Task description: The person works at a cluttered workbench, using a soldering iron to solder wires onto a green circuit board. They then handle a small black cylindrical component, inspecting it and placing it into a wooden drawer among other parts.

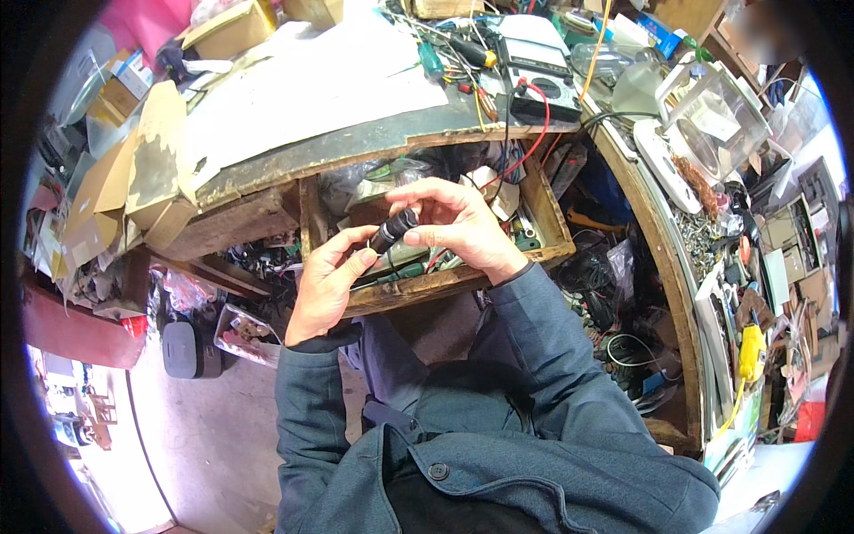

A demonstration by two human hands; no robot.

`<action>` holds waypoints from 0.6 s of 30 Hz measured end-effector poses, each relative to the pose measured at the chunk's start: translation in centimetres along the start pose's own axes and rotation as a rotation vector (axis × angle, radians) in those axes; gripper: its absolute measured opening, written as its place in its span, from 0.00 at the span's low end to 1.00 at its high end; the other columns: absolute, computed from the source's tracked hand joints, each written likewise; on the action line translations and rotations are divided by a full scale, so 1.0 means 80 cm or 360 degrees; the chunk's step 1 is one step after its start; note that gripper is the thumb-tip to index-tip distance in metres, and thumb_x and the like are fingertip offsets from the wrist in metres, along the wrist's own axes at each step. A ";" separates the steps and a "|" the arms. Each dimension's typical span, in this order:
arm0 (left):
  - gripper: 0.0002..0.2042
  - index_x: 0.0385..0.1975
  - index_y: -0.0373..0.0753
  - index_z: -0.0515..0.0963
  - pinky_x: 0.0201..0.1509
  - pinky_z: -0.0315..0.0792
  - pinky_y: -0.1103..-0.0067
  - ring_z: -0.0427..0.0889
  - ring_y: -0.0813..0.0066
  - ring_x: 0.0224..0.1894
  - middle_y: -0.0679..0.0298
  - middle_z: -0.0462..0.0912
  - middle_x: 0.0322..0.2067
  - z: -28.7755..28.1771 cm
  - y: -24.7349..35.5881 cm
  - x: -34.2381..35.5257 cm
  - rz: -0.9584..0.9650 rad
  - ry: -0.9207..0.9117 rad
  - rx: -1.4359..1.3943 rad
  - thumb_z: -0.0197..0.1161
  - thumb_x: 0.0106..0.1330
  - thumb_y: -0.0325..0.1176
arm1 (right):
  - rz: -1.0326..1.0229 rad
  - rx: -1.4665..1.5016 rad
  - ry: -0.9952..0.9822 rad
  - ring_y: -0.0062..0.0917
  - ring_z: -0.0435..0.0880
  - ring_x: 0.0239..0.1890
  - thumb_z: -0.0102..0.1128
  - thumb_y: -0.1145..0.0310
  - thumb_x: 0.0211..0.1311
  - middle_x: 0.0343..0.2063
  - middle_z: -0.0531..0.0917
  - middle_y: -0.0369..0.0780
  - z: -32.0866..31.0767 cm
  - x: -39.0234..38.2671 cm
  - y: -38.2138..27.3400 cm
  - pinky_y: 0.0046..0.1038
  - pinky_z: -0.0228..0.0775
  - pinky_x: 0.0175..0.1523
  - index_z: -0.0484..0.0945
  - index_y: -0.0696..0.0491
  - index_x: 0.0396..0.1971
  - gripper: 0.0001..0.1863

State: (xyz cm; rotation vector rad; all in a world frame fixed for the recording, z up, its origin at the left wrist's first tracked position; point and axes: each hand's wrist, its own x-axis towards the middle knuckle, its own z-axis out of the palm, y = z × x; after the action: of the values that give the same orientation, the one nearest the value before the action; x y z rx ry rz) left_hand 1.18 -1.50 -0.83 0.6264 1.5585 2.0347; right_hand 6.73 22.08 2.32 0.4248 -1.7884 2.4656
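Between my two hands is a short black cylinder that looks like a small flashlight (pixel 392 231), tilted with its ridged end up and to the right. My left hand (pixel 324 287) pinches its lower end between thumb and fingers. My right hand (pixel 455 226) closes on the upper end, thumb below and fingers curled above it. Both hands are over an open wooden drawer (pixel 442 287) crammed with wires, plastic bags and small parts. Fingers partly cover the flashlight's two ends.
A white sheet (pixel 302 93) covers much of the bench. An analog multimeter (pixel 539 92) with a red lead (pixel 544 120) sits behind the drawer, beside screwdrivers. Cardboard (pixel 160 160) stands at left. On the right bench are loose parts and a yellow tool (pixel 752 352).
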 end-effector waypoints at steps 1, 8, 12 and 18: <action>0.17 0.60 0.29 0.77 0.56 0.77 0.77 0.83 0.76 0.49 0.63 0.85 0.49 -0.001 0.000 0.000 -0.0005 -0.0003 0.0005 0.63 0.74 0.25 | 0.0035 0.0075 0.0012 0.15 0.83 0.47 0.74 0.83 0.57 0.48 0.85 0.32 0.003 0.000 -0.002 0.20 0.77 0.55 0.84 0.55 0.54 0.23; 0.16 0.60 0.30 0.78 0.57 0.76 0.78 0.83 0.77 0.49 0.63 0.85 0.50 0.000 0.000 0.000 -0.0016 -0.0027 0.0023 0.63 0.74 0.25 | -0.0009 -0.0075 -0.0043 0.13 0.81 0.45 0.75 0.84 0.55 0.46 0.84 0.31 -0.010 0.000 0.012 0.19 0.76 0.54 0.86 0.55 0.51 0.22; 0.15 0.59 0.30 0.79 0.57 0.76 0.78 0.82 0.78 0.50 0.65 0.85 0.49 0.000 0.000 0.001 0.0017 0.0009 0.0087 0.63 0.74 0.25 | 0.0028 -0.0047 -0.0022 0.12 0.81 0.42 0.75 0.84 0.55 0.44 0.84 0.31 -0.008 0.001 0.010 0.18 0.76 0.51 0.85 0.55 0.50 0.22; 0.16 0.59 0.33 0.80 0.56 0.74 0.82 0.80 0.81 0.49 0.68 0.85 0.48 0.000 -0.002 0.004 0.0018 -0.0004 0.0178 0.65 0.74 0.27 | -0.0012 -0.0426 0.0233 0.08 0.73 0.29 0.81 0.71 0.56 0.25 0.74 0.24 -0.001 0.002 0.012 0.16 0.67 0.34 0.83 0.54 0.36 0.13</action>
State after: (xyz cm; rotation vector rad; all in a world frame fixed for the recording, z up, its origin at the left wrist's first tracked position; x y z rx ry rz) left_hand 0.98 -1.26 -0.93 0.6802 1.6802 1.9643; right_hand 6.37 21.80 1.45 0.2249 -2.0095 2.1455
